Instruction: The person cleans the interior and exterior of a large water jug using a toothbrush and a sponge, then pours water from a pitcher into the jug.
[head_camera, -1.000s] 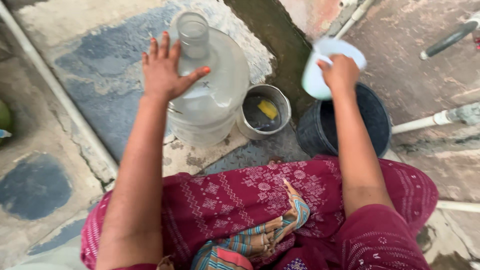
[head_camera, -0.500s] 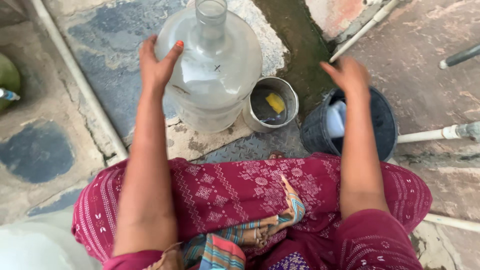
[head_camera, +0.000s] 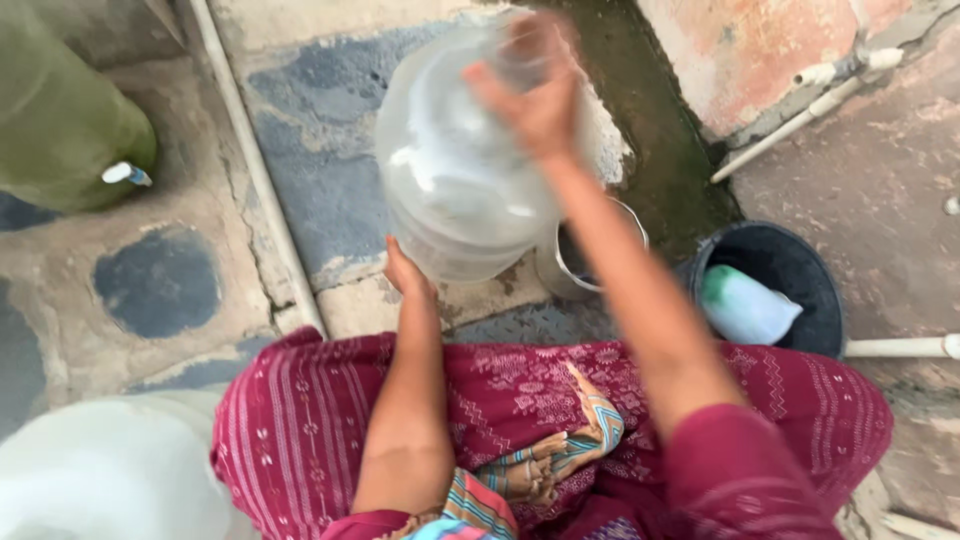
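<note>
A large clear plastic water jug (head_camera: 455, 170) is tilted off the ground in front of me. My right hand (head_camera: 530, 95) is closed around its neck at the top, blurred by motion. My left hand (head_camera: 408, 275) presses under the jug's lower edge near its base. Behind the jug stands a small metal bowl (head_camera: 560, 275), mostly hidden by my right forearm. A black bucket (head_camera: 775, 260) at the right holds a pale scoop (head_camera: 745, 305).
A green container with a small tap (head_camera: 60, 130) stands at the upper left. A white rounded container (head_camera: 110, 475) sits at the lower left. White pipes (head_camera: 250, 160) run across the patched concrete floor. My knees in red patterned cloth (head_camera: 300, 420) fill the foreground.
My right hand left the scoop in the bucket and moved across to grip the jug's neck. My left hand slid from the jug's shoulder down to its base. The jug has tipped up.
</note>
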